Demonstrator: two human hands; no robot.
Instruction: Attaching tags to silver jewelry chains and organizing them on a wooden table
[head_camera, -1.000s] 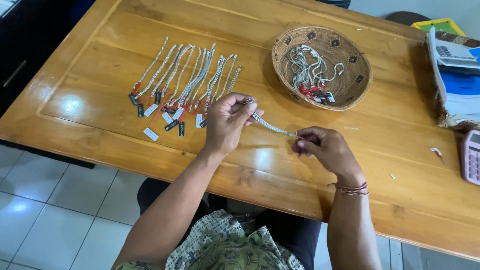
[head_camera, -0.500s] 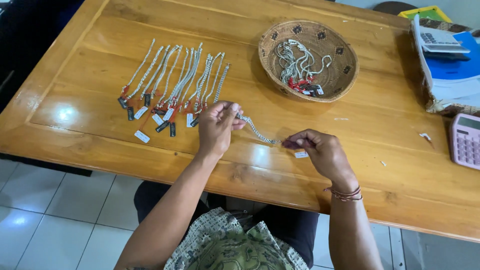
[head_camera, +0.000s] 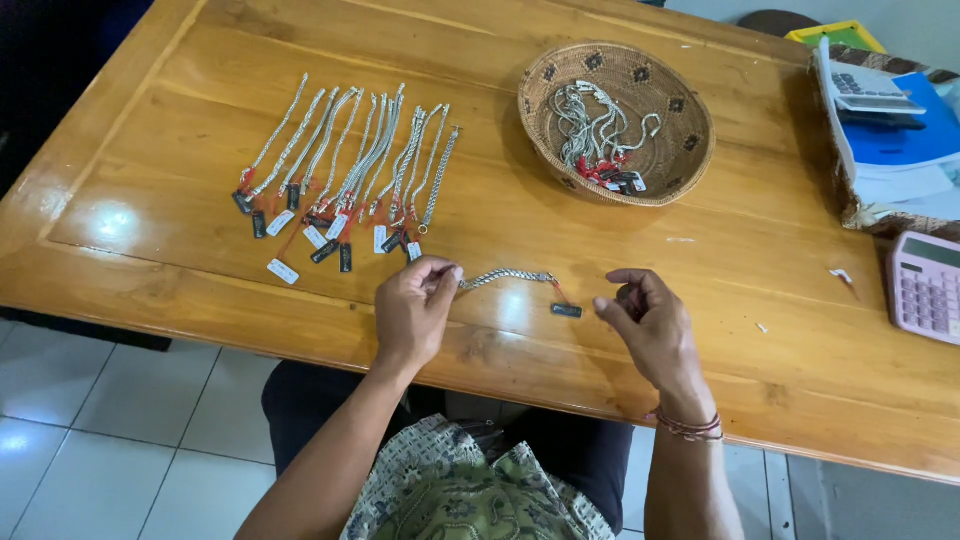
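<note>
Left hand (head_camera: 415, 310) is pinching one end of a silver chain bracelet (head_camera: 505, 276) lying flat near the worktop's (head_camera: 760, 250) front edge. It runs left to right, black tag (head_camera: 566, 310) end pointing at the right hand (head_camera: 645, 325), which hovers just beside it, fingers loose, holding nothing.

A small dark rectangular tag (head_camera: 566, 310) lies on the table at the centre of the frame. At the left of centre, a row of small tags (head_camera: 318, 238), some black and some white, lies under the chains. Red and dark tags (head_camera: 612, 178) sit in the basket, upper centre. At the right edge, a pink calculator (head_camera: 925, 288) shows a greenish screen (head_camera: 935, 252)
</note>
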